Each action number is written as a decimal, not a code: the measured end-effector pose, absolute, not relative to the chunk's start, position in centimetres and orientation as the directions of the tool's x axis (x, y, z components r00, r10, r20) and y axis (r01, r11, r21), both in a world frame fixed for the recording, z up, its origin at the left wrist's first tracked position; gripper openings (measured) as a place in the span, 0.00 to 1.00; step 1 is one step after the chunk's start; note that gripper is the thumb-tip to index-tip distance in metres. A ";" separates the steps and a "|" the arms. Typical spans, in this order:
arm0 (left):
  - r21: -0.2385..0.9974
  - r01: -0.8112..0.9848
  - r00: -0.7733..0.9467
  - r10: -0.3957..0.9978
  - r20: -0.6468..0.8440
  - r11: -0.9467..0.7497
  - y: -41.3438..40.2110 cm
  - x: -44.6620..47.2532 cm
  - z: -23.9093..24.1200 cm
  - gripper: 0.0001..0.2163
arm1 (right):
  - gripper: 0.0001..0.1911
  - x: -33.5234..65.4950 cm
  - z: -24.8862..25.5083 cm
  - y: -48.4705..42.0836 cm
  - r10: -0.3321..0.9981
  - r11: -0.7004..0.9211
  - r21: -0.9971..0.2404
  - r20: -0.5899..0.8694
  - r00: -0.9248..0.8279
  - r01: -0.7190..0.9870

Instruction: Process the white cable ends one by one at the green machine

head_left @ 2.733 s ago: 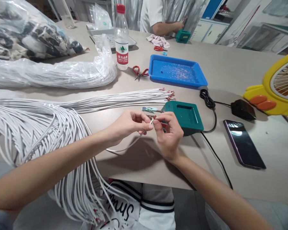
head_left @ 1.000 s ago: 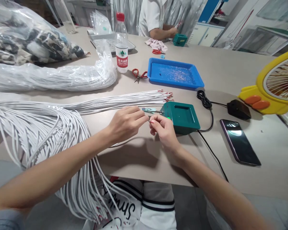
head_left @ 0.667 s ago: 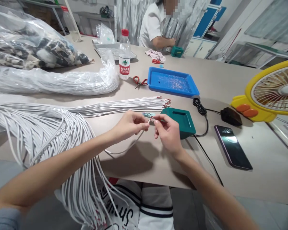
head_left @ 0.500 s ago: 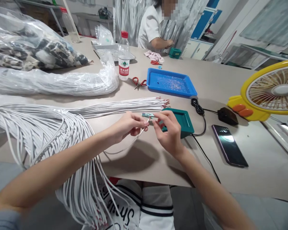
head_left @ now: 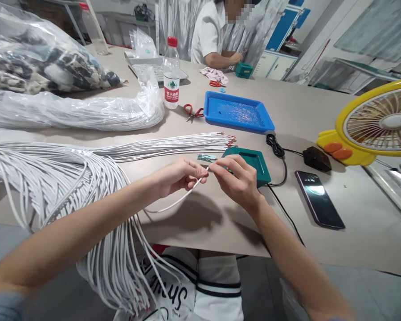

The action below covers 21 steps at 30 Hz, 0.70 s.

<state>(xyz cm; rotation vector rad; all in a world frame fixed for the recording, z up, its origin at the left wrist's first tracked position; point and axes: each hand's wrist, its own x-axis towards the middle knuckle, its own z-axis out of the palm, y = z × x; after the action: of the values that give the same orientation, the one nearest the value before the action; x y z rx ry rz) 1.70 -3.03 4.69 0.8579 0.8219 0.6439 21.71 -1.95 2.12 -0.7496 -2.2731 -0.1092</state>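
Note:
Between finger and thumb, my left hand point(head_left: 183, 177) pinches a white cable point(head_left: 173, 204) close to its end; the rest curves down and left. My right hand point(head_left: 235, 178) has its thumb and fingertips closed together at that cable's tip, which they mostly hide. Just behind my fingers sits a green box point(head_left: 262, 167) with a black cord, partly covered by my right hand. A small light-green clip-like piece point(head_left: 206, 157) lies beside the box. Farther left, a large bundle of white cables point(head_left: 107, 240) hangs over the table edge, and more cables point(head_left: 173, 146) with reddish ends lie straight behind my hands.
A blue tray point(head_left: 239, 125) with scattered bits, red-handled snips point(head_left: 192, 113) and a water bottle point(head_left: 171, 73) stand behind. To the right are a phone point(head_left: 319, 200), a black adapter point(head_left: 317, 159) and a yellow fan point(head_left: 357, 129). Bagged cables point(head_left: 70, 109) lie left. Across the table sits another person point(head_left: 209, 38).
My right hand has moved slightly left, its fingertips closing onto the cable's end beside my left fingers. My left hand keeps its pinch. The person opposite has shifted their hands a little.

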 end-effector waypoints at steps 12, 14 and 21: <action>0.365 0.497 0.486 0.601 0.634 -0.787 -2.0 0.7 1.8 0.11 | 0.09 18.5 3.4 -4.2 0.950 0.259 -0.957 0.228 -0.211 0.129; 0.289 0.481 0.514 0.534 0.672 -0.827 -1.5 0.1 1.4 0.12 | 0.12 18.4 4.2 -4.4 0.933 -0.088 -0.996 -0.077 -0.352 -0.017; 0.811 0.407 0.127 0.905 0.405 -0.420 0.3 0.5 0.6 0.07 | 0.06 20.2 6.6 -3.1 0.967 0.247 -0.849 0.183 -0.178 0.467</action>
<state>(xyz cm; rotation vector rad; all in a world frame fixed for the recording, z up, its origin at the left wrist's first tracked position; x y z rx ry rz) 0.51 0.29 0.60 1.8938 1.2629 1.2598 20.15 -3.13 6.64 -1.3222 -1.7710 0.8434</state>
